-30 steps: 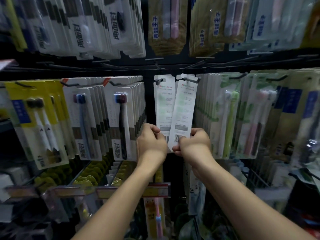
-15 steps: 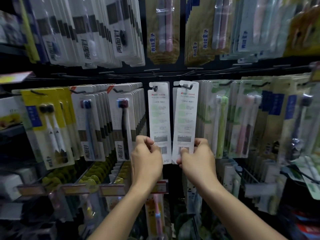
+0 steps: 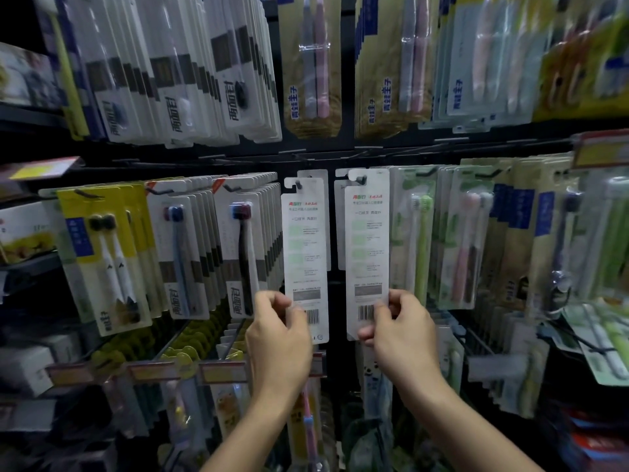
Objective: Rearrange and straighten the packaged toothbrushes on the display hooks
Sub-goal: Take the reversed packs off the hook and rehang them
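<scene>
In each grip, one hanging pack.

Both bare forearms reach up and forward, side by side; the left hand and the right hand are raised, fingers curled, thumb and fingertips pinching.

A single wide-angle camera sat on the person's head and faced straight at a wall of display hooks, tilted slightly down. It stood close: the rack filled the whole frame, and both forearms reached in from the bottom edge (the lens bent the outer rows inward). The left hand and right hand lay near the centre. No second view shared the scene.
</scene>
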### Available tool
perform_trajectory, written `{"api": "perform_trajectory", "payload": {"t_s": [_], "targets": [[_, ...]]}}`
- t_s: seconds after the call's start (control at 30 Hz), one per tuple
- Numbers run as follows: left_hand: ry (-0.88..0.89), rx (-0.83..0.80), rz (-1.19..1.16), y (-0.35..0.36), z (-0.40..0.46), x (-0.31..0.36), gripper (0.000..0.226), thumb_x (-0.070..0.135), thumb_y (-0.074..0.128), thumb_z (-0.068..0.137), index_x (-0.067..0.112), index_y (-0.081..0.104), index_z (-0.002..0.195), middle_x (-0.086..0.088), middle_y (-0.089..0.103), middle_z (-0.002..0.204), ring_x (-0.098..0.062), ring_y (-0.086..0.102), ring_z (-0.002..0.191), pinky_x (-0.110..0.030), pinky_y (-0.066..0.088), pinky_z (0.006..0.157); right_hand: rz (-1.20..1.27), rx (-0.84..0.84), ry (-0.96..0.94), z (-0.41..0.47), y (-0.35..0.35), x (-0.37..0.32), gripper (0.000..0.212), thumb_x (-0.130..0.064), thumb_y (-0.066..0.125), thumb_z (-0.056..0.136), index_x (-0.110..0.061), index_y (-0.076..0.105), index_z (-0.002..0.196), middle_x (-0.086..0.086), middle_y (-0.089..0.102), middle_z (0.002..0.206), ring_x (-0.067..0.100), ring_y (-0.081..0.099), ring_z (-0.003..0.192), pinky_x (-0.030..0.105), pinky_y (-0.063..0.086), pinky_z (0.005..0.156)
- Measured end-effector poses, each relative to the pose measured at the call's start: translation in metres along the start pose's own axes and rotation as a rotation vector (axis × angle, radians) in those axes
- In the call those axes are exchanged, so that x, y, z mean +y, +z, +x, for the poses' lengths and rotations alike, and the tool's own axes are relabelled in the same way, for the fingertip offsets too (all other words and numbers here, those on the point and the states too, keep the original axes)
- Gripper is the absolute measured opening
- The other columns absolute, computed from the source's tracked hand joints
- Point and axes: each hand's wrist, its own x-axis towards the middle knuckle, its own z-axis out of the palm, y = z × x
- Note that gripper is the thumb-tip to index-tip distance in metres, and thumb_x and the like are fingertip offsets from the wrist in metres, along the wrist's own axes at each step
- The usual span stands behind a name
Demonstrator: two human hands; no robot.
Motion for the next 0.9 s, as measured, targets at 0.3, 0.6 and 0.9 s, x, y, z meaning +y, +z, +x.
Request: {"api": "perform_trajectory", "payload": {"t_s": [0.3, 0.6, 0.9], "targets": [[0.027, 0.039, -0.061, -0.003, -0.010, -0.001, 0.018, 0.024, 0.065, 0.100, 0.031, 0.049, 0.100, 0.003, 0.065, 0.087, -0.008, 0.064, 0.074, -0.051, 0.059, 0.069, 0.040, -0.006, -0.039, -0.005, -0.014, -0.001, 0.014, -0.027, 0.055, 0.107, -0.025, 0.065, 0.117, -0.006, 0.075, 0.071, 0.010, 0.073, 0.070, 0.051, 0.062, 0.083], [0.015, 0.005, -0.095, 0.000, -0.009, -0.002, 0.022, 0.031, 0.062, 0.102, 0.041, 0.052, 0.120, 0.015, 0.073, 0.103, -0.004, 0.073, 0.089, -0.046, 0.064, 0.073, 0.128, -0.010, -0.025, -0.009, -0.031, 0.003, 0.009, -0.028, 0.052, 0.109, -0.035, 0.056, 0.106, -0.001, 0.074, 0.068, 0.013, 0.072, 0.068, 0.050, 0.061, 0.082], [0.048, -0.037, -0.120, 0.006, -0.021, -0.001, 0.007, 0.029, 0.058, 0.105, 0.034, 0.061, 0.103, 0.015, 0.073, 0.098, -0.011, 0.073, 0.085, -0.049, 0.064, 0.068, 0.117, 0.024, -0.034, -0.005, -0.049, 0.012, 0.013, -0.026, 0.054, 0.109, -0.027, 0.066, 0.104, -0.006, 0.074, 0.073, 0.014, 0.071, 0.066, 0.050, 0.062, 0.076]]}}
